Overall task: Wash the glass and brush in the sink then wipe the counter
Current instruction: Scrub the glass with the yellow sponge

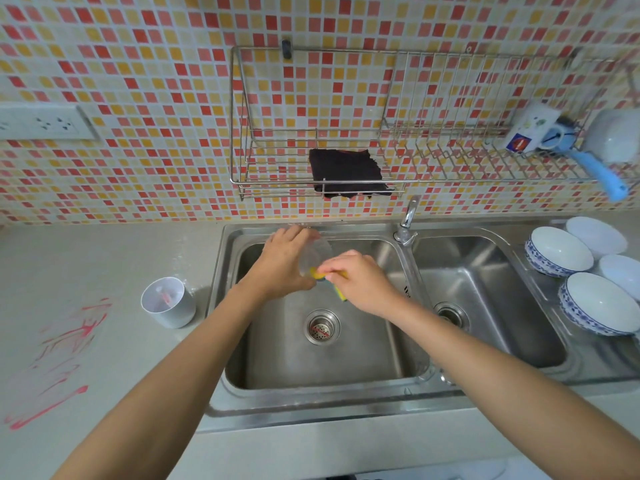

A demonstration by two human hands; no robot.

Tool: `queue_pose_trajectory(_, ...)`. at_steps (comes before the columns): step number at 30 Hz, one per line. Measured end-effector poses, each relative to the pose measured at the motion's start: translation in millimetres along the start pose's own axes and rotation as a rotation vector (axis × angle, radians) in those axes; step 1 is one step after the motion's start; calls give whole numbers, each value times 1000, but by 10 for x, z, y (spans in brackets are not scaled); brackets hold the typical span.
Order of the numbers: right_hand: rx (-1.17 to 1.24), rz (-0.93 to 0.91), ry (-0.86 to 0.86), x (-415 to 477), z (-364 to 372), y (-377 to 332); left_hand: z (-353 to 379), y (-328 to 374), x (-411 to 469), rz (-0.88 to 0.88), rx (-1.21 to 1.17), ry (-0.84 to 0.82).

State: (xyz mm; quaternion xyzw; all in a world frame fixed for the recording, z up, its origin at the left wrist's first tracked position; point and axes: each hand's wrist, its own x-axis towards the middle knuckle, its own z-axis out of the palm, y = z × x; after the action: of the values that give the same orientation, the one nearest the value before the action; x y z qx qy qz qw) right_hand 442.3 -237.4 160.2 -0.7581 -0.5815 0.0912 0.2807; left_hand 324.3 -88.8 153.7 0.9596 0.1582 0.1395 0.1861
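Over the left basin of the steel sink [242, 358], my left hand [284, 261] grips a clear glass [317, 254], tilted with its mouth toward my right hand. My right hand [360, 282] holds a yellow sponge [337, 292] and presses part of it into the glass's mouth. A white cup [168, 303] on the counter left of the sink holds a thin red-tipped brush [165, 296]. Red smears [59, 358] cover the grey counter at the far left. A dark cloth [346, 171] hangs on the wire wall rack.
The faucet [407, 223] stands between the two basins; I see no water running. Several white bowls [561, 251] sit on the drainboard at the right. The wire rack [450, 161] holds a mug and a blue-handled pan. A wall socket [52, 123] is at the left.
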Motion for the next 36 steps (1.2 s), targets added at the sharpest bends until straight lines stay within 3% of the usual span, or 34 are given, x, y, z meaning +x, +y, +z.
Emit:
queue_pose_trajectory(2,-370,-262,40,33,26,130,14,41,5,-21,42,-28)
queue_pose_trajectory(4,-473,-310,57,81,21,162,28,75,17,-40,34,-24)
queue_pose_trajectory(8,-365,-210,64,35,161,47,38,73,4,0,30,-56)
queue_pose_trajectory(10,-134,-6,8,14,137,-87,69,72,-28,8,4,-80)
queue_pose_trajectory(12,-61,84,-33,20,96,-66,117,63,-58,15,-35,-68)
queue_pose_trajectory(17,-364,-162,13,-4,95,109,142,101,5,40,-65,-47)
queue_pose_trajectory(21,-115,-9,69,-75,82,-43,107,41,10,34,-53,-58)
queue_pose_trajectory(23,-64,34,4,-109,32,-5,98,5,-27,34,-73,-44)
queue_pose_trajectory(30,-332,-255,46,-102,-91,242,36,53,46,-20,-175,-71)
queue_pose_trajectory(36,-300,-332,201,-105,-122,178,31,111,31,-97,-338,-42)
